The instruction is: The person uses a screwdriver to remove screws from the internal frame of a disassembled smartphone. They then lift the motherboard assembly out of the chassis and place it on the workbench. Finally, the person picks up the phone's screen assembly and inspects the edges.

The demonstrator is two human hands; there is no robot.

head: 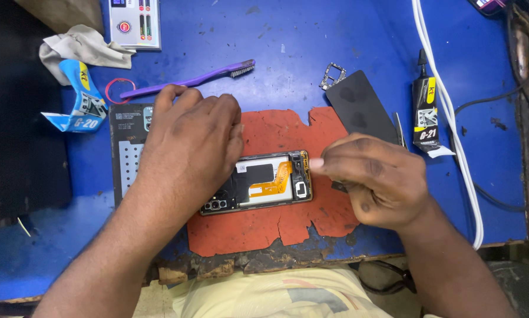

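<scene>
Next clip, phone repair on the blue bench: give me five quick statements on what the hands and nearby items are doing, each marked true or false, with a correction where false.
1. The left hand rests on the opened phone. True.
2. The opened phone lies on a green mat. False: it lies on a torn red-orange mat.
3. The right hand has its fingertips pinched at the phone's right end. True.
4. The purple brush is held in the right hand. False: it lies on the blue bench beyond the left hand, untouched.
5. The black glue tube lies left of the phone. False: it lies to the right, beside the white cable.
</scene>
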